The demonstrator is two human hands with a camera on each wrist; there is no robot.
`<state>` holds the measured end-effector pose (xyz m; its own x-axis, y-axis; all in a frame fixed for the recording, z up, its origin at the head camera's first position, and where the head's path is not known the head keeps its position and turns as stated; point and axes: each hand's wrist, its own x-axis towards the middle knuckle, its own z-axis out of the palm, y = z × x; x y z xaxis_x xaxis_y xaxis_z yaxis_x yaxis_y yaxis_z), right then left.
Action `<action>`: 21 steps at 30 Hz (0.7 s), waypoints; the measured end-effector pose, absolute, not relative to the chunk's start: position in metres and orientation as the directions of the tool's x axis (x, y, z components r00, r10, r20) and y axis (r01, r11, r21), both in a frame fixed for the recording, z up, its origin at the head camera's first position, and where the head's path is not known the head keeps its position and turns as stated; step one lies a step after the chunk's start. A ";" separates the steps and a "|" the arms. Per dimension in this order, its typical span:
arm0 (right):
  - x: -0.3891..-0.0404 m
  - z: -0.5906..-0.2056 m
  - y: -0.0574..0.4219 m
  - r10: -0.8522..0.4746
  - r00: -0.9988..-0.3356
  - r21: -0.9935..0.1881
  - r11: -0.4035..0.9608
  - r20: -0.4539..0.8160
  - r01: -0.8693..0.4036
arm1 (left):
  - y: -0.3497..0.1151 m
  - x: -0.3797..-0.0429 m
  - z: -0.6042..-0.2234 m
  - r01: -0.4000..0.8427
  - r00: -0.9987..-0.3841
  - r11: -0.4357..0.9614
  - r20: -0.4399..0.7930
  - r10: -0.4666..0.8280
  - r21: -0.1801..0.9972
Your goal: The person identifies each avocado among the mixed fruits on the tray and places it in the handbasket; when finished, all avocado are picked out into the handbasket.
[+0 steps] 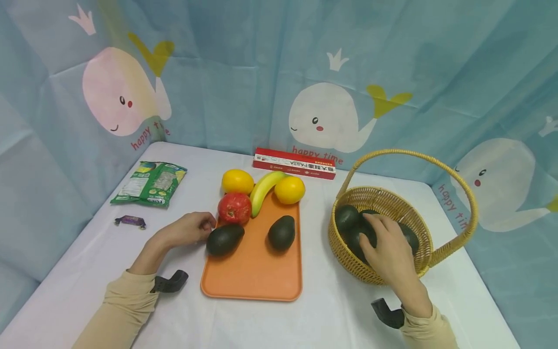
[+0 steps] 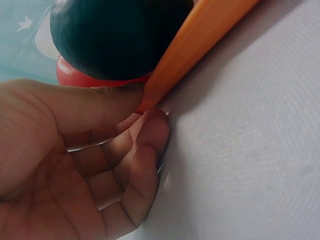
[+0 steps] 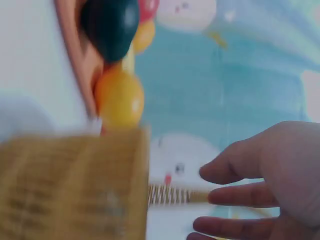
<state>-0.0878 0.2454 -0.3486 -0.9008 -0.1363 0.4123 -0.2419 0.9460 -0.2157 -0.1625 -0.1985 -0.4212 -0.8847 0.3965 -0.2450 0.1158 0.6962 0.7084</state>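
Note:
My left hand [image 1: 188,230] is at the left edge of an orange tray [image 1: 253,281], thumb and curled fingers pinching its rim in the left wrist view. Right beside it on the tray lies a dark green avocado [image 1: 224,240], and a second avocado [image 1: 281,233] sits farther right. A red pomegranate [image 1: 234,208], a banana [image 1: 264,192] and two yellow lemons [image 1: 237,182] fill the tray's far end. Over the wicker basket [image 1: 348,257] reaches my right hand [image 1: 391,249], fingers spread and holding nothing. Several avocados [image 1: 347,217] lie in the basket, partly hidden by that hand.
A tall handle [image 1: 472,208] arches over the basket's right side. Behind the tray lies a red pasta box [image 1: 294,163]. On the left are a green snack bag [image 1: 152,184] and a purple wrapped candy [image 1: 130,221]. A whale-print curtain [image 1: 235,72] hangs at the table's back.

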 end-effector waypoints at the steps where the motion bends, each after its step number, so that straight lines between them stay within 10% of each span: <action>1: -0.089 -0.349 0.238 -0.163 -0.881 -0.212 0.936 0.444 -0.280 | -0.198 -0.163 -0.421 0.117 -0.883 0.694 -0.245 0.399 0.710; 8: -0.106 -0.356 0.177 -0.374 -0.776 -0.121 0.861 0.507 -0.494 | -0.200 -0.163 -0.422 0.121 -0.885 0.697 -0.240 0.398 0.707; 21: -0.127 -0.392 0.112 -0.772 -0.620 -0.005 0.626 0.138 -0.780 | -0.198 -0.162 -0.419 0.127 -0.883 0.692 -0.237 0.406 0.711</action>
